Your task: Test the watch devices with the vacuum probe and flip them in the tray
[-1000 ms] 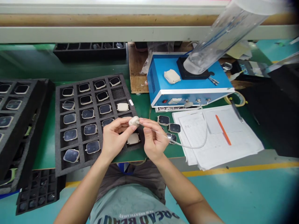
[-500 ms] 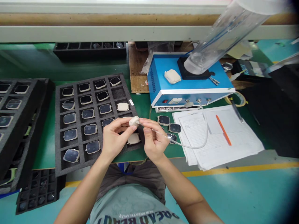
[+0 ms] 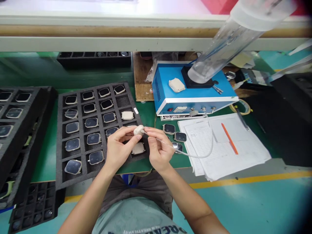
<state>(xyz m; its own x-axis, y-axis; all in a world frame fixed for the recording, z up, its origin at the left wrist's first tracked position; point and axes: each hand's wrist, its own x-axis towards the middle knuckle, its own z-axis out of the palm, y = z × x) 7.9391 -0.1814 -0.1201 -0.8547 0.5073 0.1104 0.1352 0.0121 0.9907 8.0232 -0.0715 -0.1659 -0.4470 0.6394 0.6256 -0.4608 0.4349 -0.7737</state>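
My left hand [image 3: 120,146] pinches a small cream watch case [image 3: 138,130] over the right edge of a grey foam tray [image 3: 81,135]. Close beside it, my right hand [image 3: 159,148] grips the thin tip of a clear cable [image 3: 195,156], whose end meets the side of the case. That cable loops over the papers to the front of a blue box [image 3: 197,100]. Square watches with dark screens fill many tray compartments, and cream cases lie in the right column, one [image 3: 138,148] just below my hands.
Several loose watches [image 3: 180,136] lie right of my hands. Beyond them are papers [image 3: 243,146] with an orange pen [image 3: 229,138]. A clear tube [image 3: 219,48] stands on the blue box. More foam trays [image 3: 36,107] are stacked at the left.
The camera view has shifted, so the bench and box sit slightly lower in the picture. My hands keep nearly the same hold on the case and cable.
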